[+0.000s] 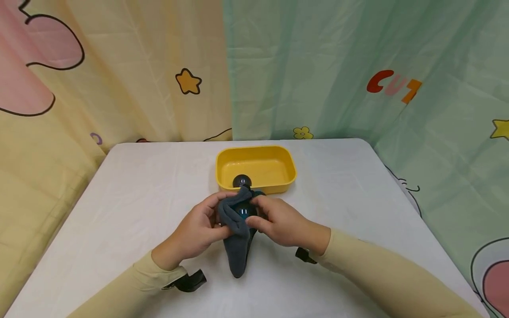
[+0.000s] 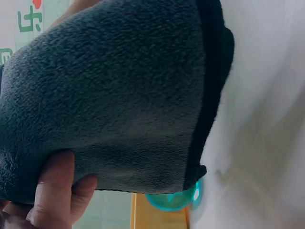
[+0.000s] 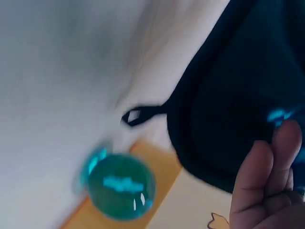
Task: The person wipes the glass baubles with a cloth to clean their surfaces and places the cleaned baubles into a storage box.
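Your left hand (image 1: 199, 229) grips a dark grey-blue cloth (image 1: 237, 254) just below the middle of the frame, its thumb and fingers pinching a fold. The cloth hangs to a rounded tip toward the bottom, and in the right wrist view a small loop (image 3: 151, 111) sticks out from its edge at centre.

Your right hand (image 1: 280, 221), on the right of the cloth, is bent with thumb and fingers gripping the right side of a glossy dark teal ball (image 1: 245, 211), which the cloth partly wraps at the left. Just above it shows a 2nd rounded part (image 1: 241, 180), also glossy; you cannot tell whether the 2 are joined. That part overlaps the front of a yellow tray (image 1: 272, 170), though whether it touches the tray is unclear.

The tray sits at the upper middle of a desk (image 1: 338, 181) covered in white. Behind it hang 2 patterned curtains, yellow (image 1: 147, 48) at upper left and green (image 1: 302, 62) at upper right.
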A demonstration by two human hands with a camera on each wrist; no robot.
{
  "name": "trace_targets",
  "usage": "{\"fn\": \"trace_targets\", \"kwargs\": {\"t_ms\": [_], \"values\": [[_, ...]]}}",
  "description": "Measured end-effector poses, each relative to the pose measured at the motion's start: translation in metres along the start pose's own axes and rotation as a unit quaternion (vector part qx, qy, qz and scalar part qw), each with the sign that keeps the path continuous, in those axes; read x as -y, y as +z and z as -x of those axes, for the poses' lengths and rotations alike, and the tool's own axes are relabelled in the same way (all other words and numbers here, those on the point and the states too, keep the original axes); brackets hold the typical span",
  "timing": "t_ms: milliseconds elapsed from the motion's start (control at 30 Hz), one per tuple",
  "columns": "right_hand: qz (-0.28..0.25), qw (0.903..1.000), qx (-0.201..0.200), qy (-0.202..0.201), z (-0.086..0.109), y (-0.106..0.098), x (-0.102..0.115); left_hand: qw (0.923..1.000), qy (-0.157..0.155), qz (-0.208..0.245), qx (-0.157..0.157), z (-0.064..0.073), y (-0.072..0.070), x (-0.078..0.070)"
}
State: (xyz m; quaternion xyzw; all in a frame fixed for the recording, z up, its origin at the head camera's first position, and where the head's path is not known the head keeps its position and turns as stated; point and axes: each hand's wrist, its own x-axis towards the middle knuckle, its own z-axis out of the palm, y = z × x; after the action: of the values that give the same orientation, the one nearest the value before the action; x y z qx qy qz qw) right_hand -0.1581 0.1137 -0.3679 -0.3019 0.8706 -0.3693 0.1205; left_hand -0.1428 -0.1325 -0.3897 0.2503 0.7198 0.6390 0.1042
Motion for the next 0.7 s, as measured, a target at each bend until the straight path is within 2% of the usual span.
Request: {"fn": "trace_targets", "kwargs": {"t_ms": [67, 133, 233, 333, 400, 467, 533, 600, 633, 667, 700], "values": [[-0.077, 0.9969, -0.010, 0.010, 0.001, 0.002, -0.002, 0.9997, 0.006, 0.023, 0.003, 0.000, 0.001, 0.000], [-0.094, 0.9952, -0.025, 0.011, 0.003, 0.003, -0.001, 0.9988, 0.015, 0.046, 0.006, -0.001, 0.001, 0.001], [-0.048, 0.9982, -0.033, -0.016, 0.005, 0.002, 0.002, 0.9970, 0.023, 0.074, -0.001, -0.002, -0.001, 0.002], [0.062, 0.9958, -0.029, -0.060, 0.006, -0.002, 0.003, 0.9952, 0.023, 0.095, -0.007, -0.002, -0.003, 0.002], [0.142, 0.9847, -0.032, -0.095, 0.006, -0.005, 0.002, 0.9946, 0.019, 0.102, -0.005, -0.002, -0.004, 0.002], [0.221, 0.9650, -0.050, -0.133, 0.005, -0.007, 0.000, 0.9947, 0.016, 0.101, 0.001, -0.003, -0.003, 0.002], [0.275, 0.9428, -0.075, -0.172, 0.005, -0.008, -0.003, 0.9951, 0.015, 0.098, 0.007, -0.003, -0.003, 0.001], [0.303, 0.9264, -0.094, -0.202, 0.005, -0.009, -0.006, 0.9957, 0.016, 0.091, 0.010, -0.004, -0.002, 0.001], [0.309, 0.9221, -0.098, -0.211, 0.005, -0.009, -0.007, 0.9960, 0.015, 0.087, 0.010, -0.004, -0.002, 0.001], [0.310, 0.9217, -0.098, -0.211, 0.005, -0.009, -0.008, 0.9965, 0.015, 0.082, 0.011, -0.004, -0.001, 0.001], [0.305, 0.9256, -0.094, -0.203, 0.005, -0.009, -0.007, 0.9969, 0.015, 0.077, 0.013, -0.004, -0.001, 0.001]]}}
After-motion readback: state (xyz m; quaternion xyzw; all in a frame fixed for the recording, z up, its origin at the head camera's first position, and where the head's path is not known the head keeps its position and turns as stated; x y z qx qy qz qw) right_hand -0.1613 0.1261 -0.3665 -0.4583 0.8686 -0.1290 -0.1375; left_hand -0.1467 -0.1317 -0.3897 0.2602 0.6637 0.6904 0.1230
